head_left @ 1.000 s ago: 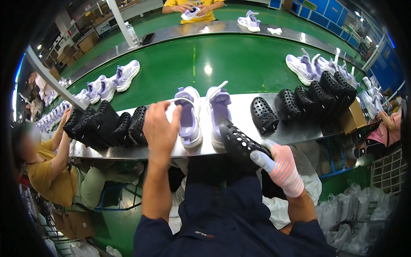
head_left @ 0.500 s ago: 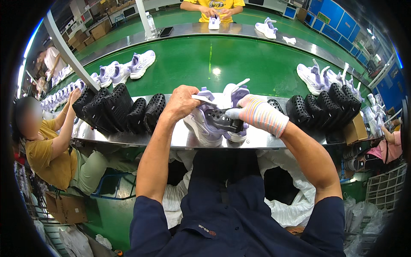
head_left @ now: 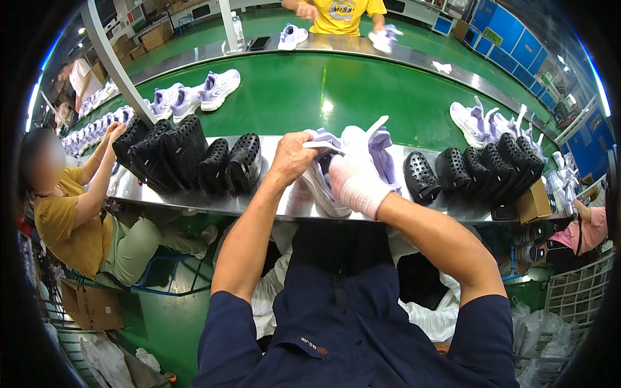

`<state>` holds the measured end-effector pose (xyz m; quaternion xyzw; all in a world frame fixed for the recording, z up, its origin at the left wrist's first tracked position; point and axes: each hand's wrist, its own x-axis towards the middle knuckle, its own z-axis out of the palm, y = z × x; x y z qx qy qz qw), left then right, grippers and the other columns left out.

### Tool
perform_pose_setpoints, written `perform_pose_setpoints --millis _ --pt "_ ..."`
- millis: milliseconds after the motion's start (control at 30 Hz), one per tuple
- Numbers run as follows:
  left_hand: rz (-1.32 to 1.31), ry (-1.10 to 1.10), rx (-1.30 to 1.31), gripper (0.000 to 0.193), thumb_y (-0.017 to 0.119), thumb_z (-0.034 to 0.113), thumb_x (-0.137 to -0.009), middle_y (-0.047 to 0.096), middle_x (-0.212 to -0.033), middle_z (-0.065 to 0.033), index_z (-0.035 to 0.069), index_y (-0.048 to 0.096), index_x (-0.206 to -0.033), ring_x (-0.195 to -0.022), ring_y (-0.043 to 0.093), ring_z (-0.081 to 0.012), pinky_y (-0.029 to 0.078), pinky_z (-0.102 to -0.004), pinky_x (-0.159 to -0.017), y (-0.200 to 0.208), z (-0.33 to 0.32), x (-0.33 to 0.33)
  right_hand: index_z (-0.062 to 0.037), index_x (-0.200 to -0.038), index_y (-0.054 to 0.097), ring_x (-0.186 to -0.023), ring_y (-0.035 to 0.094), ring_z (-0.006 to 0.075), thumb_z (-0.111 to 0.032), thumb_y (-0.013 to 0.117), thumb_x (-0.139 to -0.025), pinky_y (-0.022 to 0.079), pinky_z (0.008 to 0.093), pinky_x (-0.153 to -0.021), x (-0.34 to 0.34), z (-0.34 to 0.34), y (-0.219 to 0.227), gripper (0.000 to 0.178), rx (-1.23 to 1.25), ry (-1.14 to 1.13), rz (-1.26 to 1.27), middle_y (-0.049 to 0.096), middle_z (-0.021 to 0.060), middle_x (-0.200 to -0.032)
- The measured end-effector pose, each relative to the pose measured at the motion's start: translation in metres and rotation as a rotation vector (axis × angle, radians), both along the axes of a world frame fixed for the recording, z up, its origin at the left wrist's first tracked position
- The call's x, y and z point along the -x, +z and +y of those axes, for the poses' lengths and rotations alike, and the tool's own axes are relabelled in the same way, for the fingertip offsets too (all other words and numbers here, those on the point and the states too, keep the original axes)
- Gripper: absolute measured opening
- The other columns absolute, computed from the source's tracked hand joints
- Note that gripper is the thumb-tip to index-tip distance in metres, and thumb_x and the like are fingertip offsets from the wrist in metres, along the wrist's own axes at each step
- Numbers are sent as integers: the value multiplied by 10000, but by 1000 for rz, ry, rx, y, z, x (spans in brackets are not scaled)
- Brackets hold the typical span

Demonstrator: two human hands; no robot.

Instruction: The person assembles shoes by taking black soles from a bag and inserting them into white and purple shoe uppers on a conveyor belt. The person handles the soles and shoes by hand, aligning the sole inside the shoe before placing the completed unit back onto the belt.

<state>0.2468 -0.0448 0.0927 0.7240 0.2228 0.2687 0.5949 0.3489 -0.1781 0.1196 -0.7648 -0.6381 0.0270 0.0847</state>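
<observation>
My bare left hand (head_left: 291, 158) pinches the tongue of a white and lavender sneaker (head_left: 314, 187) and pulls it up. My right hand (head_left: 357, 184), in a striped knit glove, pushes down at this sneaker's opening. Its fingers are hidden by the glove's back and the shoe, and no black insert shows there. A second sneaker (head_left: 383, 155) stands close on the right, its strap sticking up. Black perforated shoe inserts (head_left: 243, 163) line the metal ledge to the left; another black insert (head_left: 422, 178) heads the row on the right.
Beyond the metal ledge (head_left: 278, 205) lies a green belt (head_left: 278, 97) carrying sneakers (head_left: 220, 89) on the left and more sneakers (head_left: 472, 123) on the right. Co-workers sit at left and right; one in a yellow shirt (head_left: 339, 16) works across the belt. White sacks (head_left: 424, 320) hang below the ledge.
The black insert under my gloved hand has gone out of sight at the sneaker's opening. My right hand moved left and down. Across the belt, the co-worker's hands have parted, with a sneaker by each.
</observation>
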Motion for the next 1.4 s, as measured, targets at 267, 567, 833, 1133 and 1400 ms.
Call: perform_pose_setpoints --millis 267,567,833,1133,1400 --pt "4 169 -165 432 809 189 -837 767 -1067 -155 1 715 -1215 -940 714 -231 557 -343 -871 -13 19 -2 -61 -1149 649 -824 707 352 -190 699 -929 541 458 -706 1 0 -2 259 -247 -208 122 707 187 -939" --pt "636 272 -214 910 838 355 -736 712 -1215 -284 2 475 -1493 -1168 690 -423 530 -430 -1033 15 -39 0 3 -977 755 -950 728 414 -190 729 -834 584 474 -858 -24 15 4 241 -65 -297 268 742 242 -1005" --pt "810 353 -412 467 687 189 -759 744 -1093 -280 -16 710 -1179 -1090 714 -422 559 -472 -969 -5 -24 -14 -84 -1002 800 -919 759 369 -193 628 -874 592 461 -793 -16 34 -9 241 -52 -429 134 776 184 -974" --pt "831 426 -587 416 700 234 -831 760 -1064 -229 38 679 -1197 -1011 740 -419 592 -506 -885 -8 -25 -24 -77 -983 811 -953 771 341 -206 647 -884 598 441 -808 -16 40 -19 230 -69 -452 170 777 186 -992" --pt "855 383 -561 531 703 363 -870 732 -1126 -274 10 650 -1263 -1081 706 -438 560 -505 -920 27 -34 -10 -54 -1028 727 -906 701 414 -293 715 -889 564 501 -793 -46 -57 30 277 -648 -224 478 712 231 -935"
